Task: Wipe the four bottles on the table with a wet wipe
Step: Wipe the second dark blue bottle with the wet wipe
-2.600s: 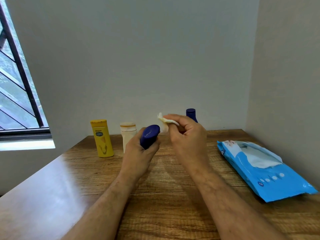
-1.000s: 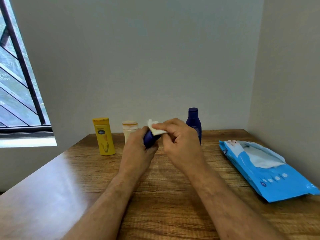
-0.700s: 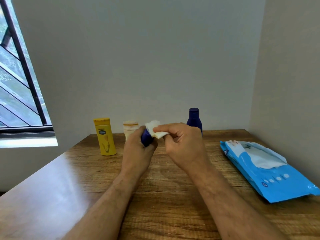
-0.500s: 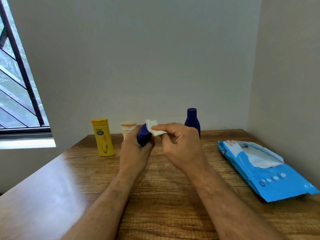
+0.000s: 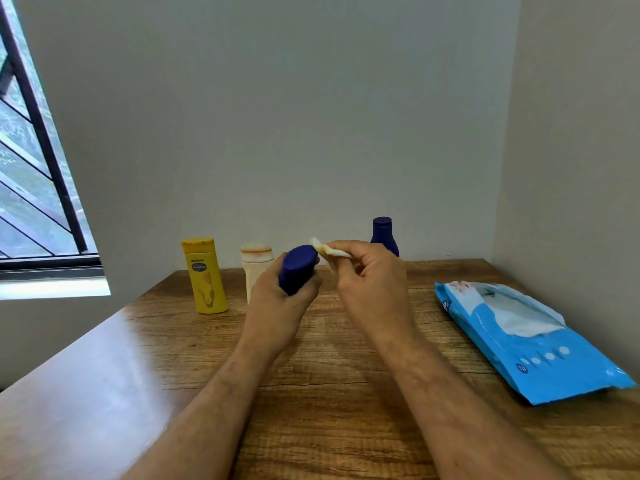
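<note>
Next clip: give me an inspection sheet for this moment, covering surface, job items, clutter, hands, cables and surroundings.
Surface: brown wood-grain table, glare along its left part.
Job's things: dark blue plastic bottle held tilted off the table; folded white wet wipe beside its end; yellow plastic bottle, cream plastic bottle and second dark blue bottle upright near the back edge.
Clutter: blue wet-wipe pack lying on the right, flap open, a wipe showing.
Hands: left hand grips the held bottle; right hand pinches the wipe.
Cables: nothing seen.
Surroundings: plain grey walls; barred window at left.
</note>
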`<state>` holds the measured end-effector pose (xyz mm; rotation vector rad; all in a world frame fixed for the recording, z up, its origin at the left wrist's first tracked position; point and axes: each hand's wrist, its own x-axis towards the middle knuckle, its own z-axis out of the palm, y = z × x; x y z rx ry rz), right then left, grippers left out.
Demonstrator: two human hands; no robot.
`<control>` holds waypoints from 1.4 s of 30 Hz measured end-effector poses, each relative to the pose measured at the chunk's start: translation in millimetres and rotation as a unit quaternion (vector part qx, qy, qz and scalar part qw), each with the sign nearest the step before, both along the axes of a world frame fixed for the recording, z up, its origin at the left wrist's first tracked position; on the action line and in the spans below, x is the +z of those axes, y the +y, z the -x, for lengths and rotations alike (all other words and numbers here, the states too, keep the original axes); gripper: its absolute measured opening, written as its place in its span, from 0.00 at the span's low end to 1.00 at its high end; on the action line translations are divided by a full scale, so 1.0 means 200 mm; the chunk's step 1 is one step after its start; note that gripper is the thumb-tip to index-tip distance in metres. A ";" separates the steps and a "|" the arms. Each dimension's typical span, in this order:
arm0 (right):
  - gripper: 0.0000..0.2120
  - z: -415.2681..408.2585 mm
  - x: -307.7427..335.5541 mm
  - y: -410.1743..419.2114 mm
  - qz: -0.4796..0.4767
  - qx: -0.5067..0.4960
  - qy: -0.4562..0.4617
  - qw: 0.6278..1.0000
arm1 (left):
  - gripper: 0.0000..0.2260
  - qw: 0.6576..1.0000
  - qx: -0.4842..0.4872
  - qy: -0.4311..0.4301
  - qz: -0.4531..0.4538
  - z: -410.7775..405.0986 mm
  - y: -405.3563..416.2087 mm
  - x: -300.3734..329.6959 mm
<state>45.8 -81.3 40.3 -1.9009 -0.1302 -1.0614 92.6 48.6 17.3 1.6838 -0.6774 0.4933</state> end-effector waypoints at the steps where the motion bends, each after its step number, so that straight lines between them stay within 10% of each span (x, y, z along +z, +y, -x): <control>1: 0.10 0.00 0.00 0.00 -0.022 0.008 0.011 1.000 | 0.09 0.999 -0.027 0.022 0.024 0.01 0.00 0.01; 7: 0.10 -0.01 0.01 -0.02 -0.130 0.022 0.022 0.991 | 0.25 0.978 -0.142 0.118 0.095 0.02 0.02 0.00; 17: 0.08 -0.05 -0.01 -0.03 -0.286 0.114 0.097 0.946 | 0.23 0.975 -0.156 0.080 0.137 -0.01 0.01 0.01; 28: 0.11 -0.05 -0.02 0.00 -0.187 0.118 0.072 0.973 | 0.14 0.916 -0.240 0.185 0.263 0.02 0.02 0.04; 31: 0.09 -0.04 -0.02 0.01 -0.180 0.142 0.077 0.970 | 0.29 0.897 -0.259 0.232 0.275 -0.01 0.02 0.03; 42: 0.10 -0.06 -0.02 -0.03 -0.215 0.095 0.026 0.972 | 0.28 0.970 -0.105 0.147 0.162 0.01 0.01 0.04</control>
